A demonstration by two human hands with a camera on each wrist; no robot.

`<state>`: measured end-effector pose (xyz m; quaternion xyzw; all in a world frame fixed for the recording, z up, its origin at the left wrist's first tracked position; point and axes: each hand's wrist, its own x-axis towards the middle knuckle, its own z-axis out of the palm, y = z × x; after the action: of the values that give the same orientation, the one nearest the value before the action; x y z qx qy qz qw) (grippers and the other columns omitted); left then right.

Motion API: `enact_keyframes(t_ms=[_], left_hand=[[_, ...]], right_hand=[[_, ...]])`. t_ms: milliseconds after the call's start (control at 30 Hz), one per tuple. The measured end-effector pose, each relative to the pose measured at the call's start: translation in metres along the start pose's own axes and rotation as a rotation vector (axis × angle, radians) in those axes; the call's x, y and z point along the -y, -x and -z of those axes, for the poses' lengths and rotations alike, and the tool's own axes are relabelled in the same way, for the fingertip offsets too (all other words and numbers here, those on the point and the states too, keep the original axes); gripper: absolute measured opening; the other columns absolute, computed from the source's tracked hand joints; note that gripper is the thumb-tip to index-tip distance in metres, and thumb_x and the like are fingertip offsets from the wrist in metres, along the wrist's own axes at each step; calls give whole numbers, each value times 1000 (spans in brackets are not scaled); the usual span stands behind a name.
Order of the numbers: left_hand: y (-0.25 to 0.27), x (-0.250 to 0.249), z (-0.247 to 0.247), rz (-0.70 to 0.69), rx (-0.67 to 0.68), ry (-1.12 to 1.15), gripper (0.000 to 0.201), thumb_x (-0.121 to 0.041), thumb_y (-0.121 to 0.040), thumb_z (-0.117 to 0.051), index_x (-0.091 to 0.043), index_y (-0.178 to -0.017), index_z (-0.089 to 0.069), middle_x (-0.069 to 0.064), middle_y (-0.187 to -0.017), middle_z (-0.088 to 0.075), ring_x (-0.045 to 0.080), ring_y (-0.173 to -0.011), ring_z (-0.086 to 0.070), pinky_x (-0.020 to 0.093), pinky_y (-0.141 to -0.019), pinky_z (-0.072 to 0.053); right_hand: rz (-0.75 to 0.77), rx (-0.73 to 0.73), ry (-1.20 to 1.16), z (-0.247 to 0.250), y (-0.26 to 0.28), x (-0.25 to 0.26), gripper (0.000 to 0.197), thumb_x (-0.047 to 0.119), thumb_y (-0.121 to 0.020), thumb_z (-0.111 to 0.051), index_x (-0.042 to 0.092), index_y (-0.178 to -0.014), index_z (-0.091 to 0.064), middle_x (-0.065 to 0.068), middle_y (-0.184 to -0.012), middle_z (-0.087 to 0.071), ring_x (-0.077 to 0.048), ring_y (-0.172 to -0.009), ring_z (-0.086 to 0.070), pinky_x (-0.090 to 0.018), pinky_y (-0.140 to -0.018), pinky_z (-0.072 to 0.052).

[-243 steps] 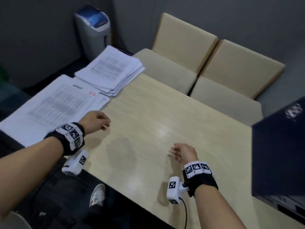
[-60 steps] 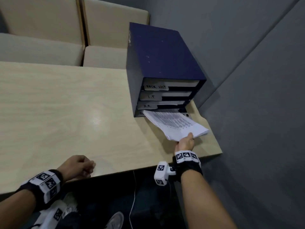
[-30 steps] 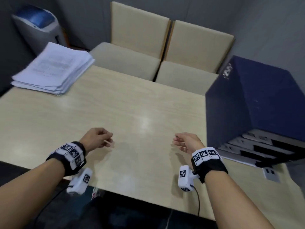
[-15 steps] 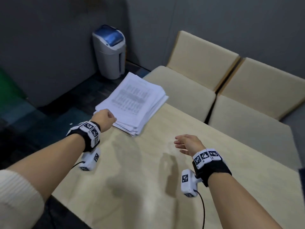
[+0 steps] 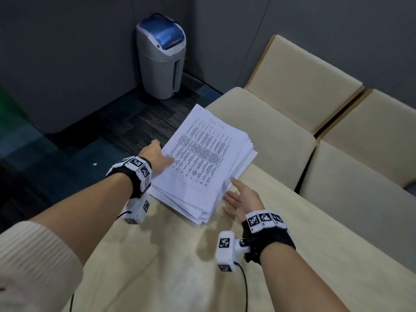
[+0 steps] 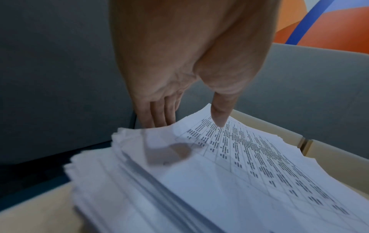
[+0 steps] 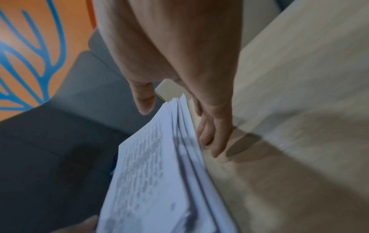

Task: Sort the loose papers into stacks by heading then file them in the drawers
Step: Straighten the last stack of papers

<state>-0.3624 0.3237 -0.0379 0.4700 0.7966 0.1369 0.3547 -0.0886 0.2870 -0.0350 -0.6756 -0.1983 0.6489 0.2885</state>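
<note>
Sleeve point(image 5: 33, 262) of ribbed cream knit covers the left upper forearm nearest the camera; both wrists carry black bands with white checkered marker tiles and small white camera blocks. Beyond them spreads the desk point(image 5: 180, 278), a pale, smooth wood-grain laminate with a soft sheen.

At the desk's far left corner lies the stack of papers point(image 5: 202, 158), thick, white, its edges fanned and uneven, its far end overhanging the desk's edge. The top sheet bears a dense printed table and a handwritten heading that seems to read "Task List".

The left hand point(image 5: 155, 157) meets the stack's left edge: in the left wrist view its thumb point(image 6: 218, 115) lies on the top sheet while the fingers point(image 6: 157, 113) go down beside and under the lifted edge, so this grip pinches the upper sheets. The right hand point(image 5: 244, 195) sits at the stack's near right corner, fingers straight and loose, thumb above the paper edge and fingertips point(image 7: 211, 141) on the desk just beside it; this grip is unclosed, holding nothing.

Farther off stand two cream cushioned chairs point(image 5: 304, 131) with squared backs, and a grey plastic bin point(image 5: 162, 57) with a glossy blue lid on dark carpet.
</note>
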Motion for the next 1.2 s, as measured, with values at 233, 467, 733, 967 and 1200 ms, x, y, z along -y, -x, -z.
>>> enact_keyframes(t_ms=[233, 467, 733, 967, 1200], left_hand=[[-10, -2, -19, -13, -33, -153, 66, -51, -83, -69, -10, -132, -51, 16, -137, -45, 33, -126, -44, 41, -104, -42], [6, 2, -31, -17, -131, -297, 69, -54, -82, -69, -7, -129, -48, 17, -134, -43, 33, -124, -42, 45, -102, -41], [44, 2, -50, -12, 70, -192, 63, -62, -79, -68, -8, -108, -52, 13, -109, -59, 29, -98, -59, 32, -74, -47], [104, -25, -118, -59, 321, 195, 55, -44, -78, -79, -13, -112, -49, 1, -103, -62, 21, -94, -62, 36, -82, -53], [191, -80, -195, -99, 424, 540, 47, -10, -87, -72, -13, -132, -57, 3, -124, -66, 25, -112, -63, 44, -100, -49]], right_hand=[[-23, -122, 158, -21, -27, 10, 84, 50, -60, -83, 5, -126, -58, -13, -118, -67, -34, -103, -65, -47, -96, -52], [21, -149, 238, -27, -27, 7, 55, 31, -90, -69, -1, -129, -49, -8, -126, -57, -36, -117, -58, -43, -100, -47], [7, -20, 78, 31, 13, -15, 24, 3, -88, -62, 2, -112, -66, -16, -101, -75, -34, -91, -72, -42, -75, -58], [-86, -22, 107, 154, 50, -104, 75, 15, -53, -81, -8, -121, -59, -29, -109, -69, -46, -98, -69, -64, -90, -51], [228, -234, 198, 227, 98, -116, 38, 11, -96, -60, 13, -134, -59, -8, -126, -67, -28, -113, -64, -51, -105, -46]])
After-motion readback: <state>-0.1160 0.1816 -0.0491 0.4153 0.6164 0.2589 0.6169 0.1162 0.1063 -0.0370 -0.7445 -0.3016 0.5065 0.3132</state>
